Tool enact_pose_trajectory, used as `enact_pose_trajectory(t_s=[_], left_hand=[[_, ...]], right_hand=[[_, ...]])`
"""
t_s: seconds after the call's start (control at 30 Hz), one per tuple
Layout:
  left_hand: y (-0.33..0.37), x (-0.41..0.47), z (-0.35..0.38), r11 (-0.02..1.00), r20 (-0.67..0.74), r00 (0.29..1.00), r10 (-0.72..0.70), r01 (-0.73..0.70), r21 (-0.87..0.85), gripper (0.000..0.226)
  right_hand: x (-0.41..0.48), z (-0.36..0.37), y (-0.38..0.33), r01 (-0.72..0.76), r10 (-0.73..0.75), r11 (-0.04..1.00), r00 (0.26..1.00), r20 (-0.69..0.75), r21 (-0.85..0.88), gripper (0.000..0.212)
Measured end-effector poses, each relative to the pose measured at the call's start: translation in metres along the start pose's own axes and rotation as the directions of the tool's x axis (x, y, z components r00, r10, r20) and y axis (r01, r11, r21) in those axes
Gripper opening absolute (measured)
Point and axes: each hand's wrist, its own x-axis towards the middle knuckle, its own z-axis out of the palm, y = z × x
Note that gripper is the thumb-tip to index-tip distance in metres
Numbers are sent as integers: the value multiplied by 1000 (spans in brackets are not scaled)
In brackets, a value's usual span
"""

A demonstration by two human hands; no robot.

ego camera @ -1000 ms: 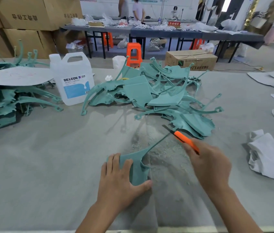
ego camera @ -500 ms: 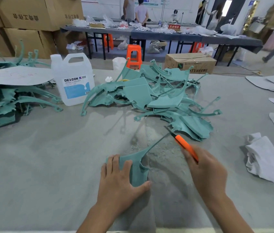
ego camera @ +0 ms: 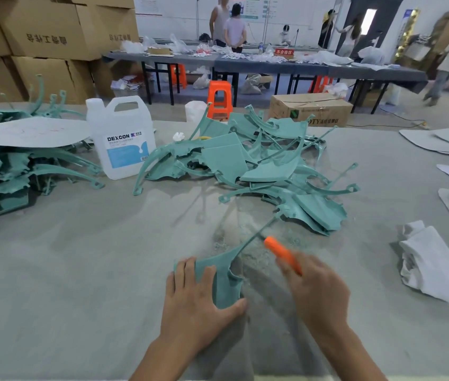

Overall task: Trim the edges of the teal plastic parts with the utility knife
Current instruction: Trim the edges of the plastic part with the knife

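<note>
I see my left hand (ego camera: pixel 198 301) pressing a teal plastic part (ego camera: pixel 224 276) flat on the grey desk (ego camera: pixel 80 270), fingers (ego camera: pixel 187 273) spread on its near left, thumb against its near edge. The part's thin arm runs far and right. My right hand (ego camera: pixel 317 287), blurred, has its fingers wrapped around the orange utility knife (ego camera: pixel 282 254), whose far tip sits against that thin arm. A pile of teal parts (ego camera: pixel 245 163) lies farther off, a white jug (ego camera: pixel 123 138) to its left.
</note>
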Motion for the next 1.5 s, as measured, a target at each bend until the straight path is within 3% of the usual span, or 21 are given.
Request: enact_pose_trajectory(t_s=[0.07,0.33,0.57,0.7,0.77,0.83,0.9,0.93,1.0,1.07,1.1,1.17,1.23,1.33,1.4,1.5], left_hand=[[0,-1,-1,1000,6,1000,-5,5,16,93],[2,-1,-9,999,78,996,-46,46,-4,99],[-38,-3,-39,993,173,978,-119,116,24,102],[-79,-5,-61,986,264,953,-146,119,116,90],[-75,-8,-67,999,132,991,-36,33,25,80],[-50,-13,-69,962,-106,994,-5,-25,-273,50],[-18,-15,-61,802,-144,981,-132,20,-597,13],[-3,-15,-54,653,-48,978,-201,97,-751,3],[24,-8,-40,209,254,931,-262,311,-927,9],[39,10,-33,-275,522,829,-201,464,-842,19],[41,22,-32,-474,595,789,-154,469,-745,22],[38,45,-31,-736,642,761,-93,381,-560,26],[34,62,-29,-839,635,767,-93,283,-465,27],[31,74,-21,-825,584,790,-186,197,-530,19],[27,77,-15,-739,507,807,-304,137,-660,10],[20,75,-7,-507,334,807,-487,50,-860,3]], right_hand=[[-19,9,-4,52,-52,999,994,94,0,18],[-16,7,4,90,-92,994,995,38,64,24],[-28,5,9,-104,129,928,991,-46,358,16],[-25,5,8,-142,173,890,984,-33,434,30],[-23,8,1,-156,186,861,983,-13,483,26],[-22,12,-5,-171,194,839,981,10,517,20],[-23,12,-6,-185,201,828,979,28,529,18],[-24,11,-4,-197,211,826,977,35,528,18],[-24,9,1,-235,253,811,967,41,535,21],[-23,9,5,-265,281,795,958,57,546,29],[-23,9,4,-273,282,794,957,68,543,31],[-23,8,2,-283,285,791,955,83,542,30],[-23,7,0,-282,282,791,956,84,543,28],[-23,8,1,-276,277,796,957,82,538,30],[-23,8,0,-275,269,801,959,91,532,30],[-24,10,-2,-260,231,841,966,120,474,23]])
